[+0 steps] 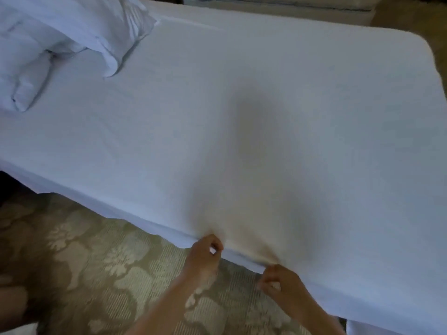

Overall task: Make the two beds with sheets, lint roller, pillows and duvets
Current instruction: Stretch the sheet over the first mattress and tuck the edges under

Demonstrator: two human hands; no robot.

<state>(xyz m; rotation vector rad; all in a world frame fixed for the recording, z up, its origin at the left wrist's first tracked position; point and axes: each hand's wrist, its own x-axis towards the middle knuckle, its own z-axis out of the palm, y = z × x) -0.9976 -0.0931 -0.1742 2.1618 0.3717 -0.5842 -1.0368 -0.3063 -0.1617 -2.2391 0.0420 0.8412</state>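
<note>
A white sheet [242, 112] lies spread over the near bed and hangs over its near side. My left hand [205, 252] pinches the sheet at the bed's near edge. My right hand [278, 281] grips the same edge a little to the right, and the cloth is pulled taut between them with creases fanning out. A bunched white duvet or pillow pile [60, 39] sits on the bed at the top left. A second bed [290, 8], showing a bare mattress edge, stands beyond the far side.
Patterned beige carpet [96, 262] covers the floor in front of the bed. A dark shape, unclear what it is, lies at the far left [9, 184]. The bed's rounded corner is at the upper right [420, 47].
</note>
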